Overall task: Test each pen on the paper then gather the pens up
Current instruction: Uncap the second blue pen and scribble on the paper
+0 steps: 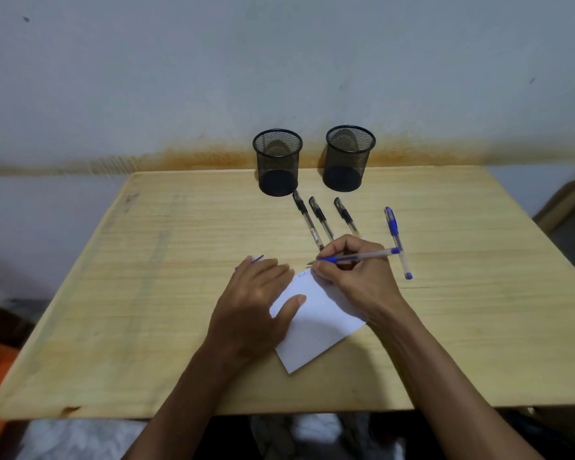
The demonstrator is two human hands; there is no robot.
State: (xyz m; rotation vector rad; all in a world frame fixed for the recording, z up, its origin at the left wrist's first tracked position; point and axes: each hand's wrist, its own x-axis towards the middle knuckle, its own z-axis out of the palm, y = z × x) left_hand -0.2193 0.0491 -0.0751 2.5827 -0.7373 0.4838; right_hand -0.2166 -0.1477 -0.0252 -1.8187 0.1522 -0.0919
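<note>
Landmark is the paper (316, 313), a white sheet lying skewed on the counter (146, 293).

Risks first. The blue pen (356, 258) has its tip right at the paper's far corner, so a stroke could likely run off onto the wood. The left hand (256, 303) only covers the paper's left edge; if it lifts, I'd expect the sheet to slide under the writing pressure. The right wrist sits near a second blue pen (397, 242) just right of the paper and could knock it rolling toward the edge. Something blue (258, 259) pokes out beyond the left fingertips, far-left of the paper; cannot tell if it's a cap or a pen, and it may get missed when gathering. Three black pens (319, 219) beyond the paper look untested, judging from the little ink on the sheet.

Hands. The right hand (356, 277) is clamped on the blue pen in a writing grip, fingers curled round the barrel near the tip, barrel pointing right, heel of the hand over the paper's right edge. The left hand is flat, fingers straight and spread, thumb on the paper, pressing it down. The hands are apart, one on each side of the paper's far corner. Two mesh cups (312, 161) stand well beyond the paper by the wall, both look empty.
</note>
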